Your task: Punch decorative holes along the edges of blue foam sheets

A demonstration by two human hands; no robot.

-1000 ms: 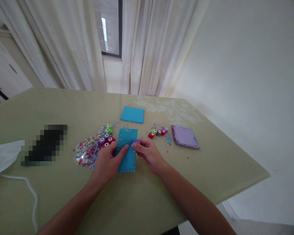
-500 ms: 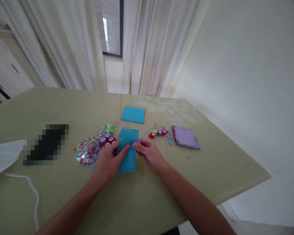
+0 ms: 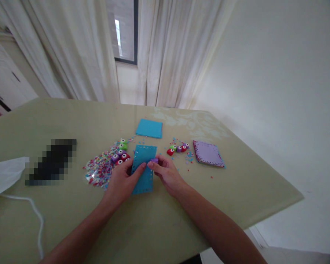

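"Looking down on what?"

"On a table (image 3: 159,227) covered in dull green, with a pale leafy pattern toward the far right. Beyond it, closed in by whitish curtains (image 3: 82,55), a narrow dark-framed window (image 3: 123,36) and a plain wall (image 3: 277,91)."

"Strewn with what?"

"With flat, many-coloured confetti (image 3: 99,172), heaped at the left and sprinkled thinly elsewhere. Also with glossy, rounded pieces in red, green and purple, marked with eye-like dots: in a left cluster (image 3: 121,156) on the heap and a right row (image 3: 178,147) beside a lilac stack (image 3: 209,154) with punched edges. Farther back, at a smooth blue stack (image 3: 149,128). To the left, at a pixelated dark shape (image 3: 52,161) and a white cord (image 3: 41,220)."

"And held how?"

"By the left hand (image 3: 121,179), closed on a thin blue card (image 3: 143,179) with holes along its edges, thumb on its face. Held upright lengthwise between both hands, in front of the blue stack. At its right edge, pinching a small purple piece (image 3: 154,160) between thumb and forefinger of the right hand (image 3: 167,174). Cannot tell about the fingers hidden behind."
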